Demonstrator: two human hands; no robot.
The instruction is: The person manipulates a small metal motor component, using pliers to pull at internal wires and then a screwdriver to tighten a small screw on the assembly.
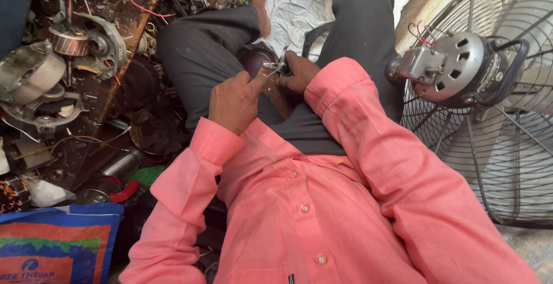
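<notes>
Both hands hold things: the left hand [235, 101] one thin metal tool [271, 72], the right hand [299, 74] one small metal part [279, 67].

The person sits cross-legged in a pink shirt [322, 203] and dark trousers [213, 48]; the left hand [233, 101] and right hand [298, 72] meet over the lap, closed around a small metal part [275, 66] above a dark round piece [256, 60]; a fan motor [452, 68] on a wire fan guard [507, 157] stands at the right; motor housings [34, 79] and a copper-wound rotor [68, 41] clutter the left; a printed bag [55, 243] lies below.
</notes>
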